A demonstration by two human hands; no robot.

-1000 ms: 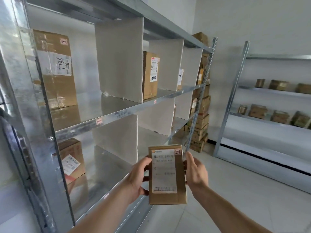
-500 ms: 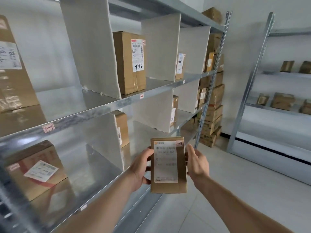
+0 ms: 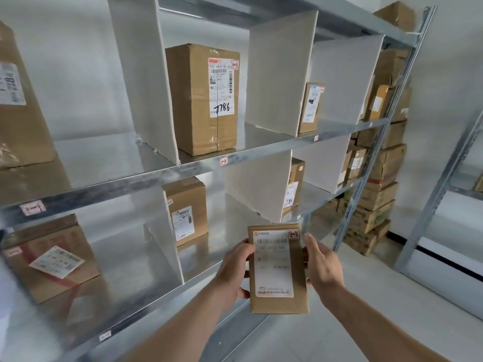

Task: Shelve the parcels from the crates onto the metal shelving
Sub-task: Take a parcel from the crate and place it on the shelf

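I hold a small flat brown parcel (image 3: pixel 277 270) upright in front of me, its white shipping label and a small "2-2" tag facing me. My left hand (image 3: pixel 234 270) grips its left edge, thumb on the front. My right hand (image 3: pixel 322 265) holds the right edge, fingers mostly straight along it. The metal shelving (image 3: pixel 156 173) runs along my left, split into bays by white dividers (image 3: pixel 146 74). The parcel hangs in the aisle just off the front edge of the lower shelf. No crate is in view.
Parcels stand in the bays: a tall box marked 7786 (image 3: pixel 203 97), a smaller box below it (image 3: pixel 187 207), a taped box at lower left (image 3: pixel 49 259). Stacked cartons (image 3: pixel 376 184) fill the far end. A second metal rack (image 3: pixel 444 178) stands on the right across the floor.
My view has moved forward along the shelving and the bays have slid left and grown larger. Both hands keep holding the same parcel upright in front of me.
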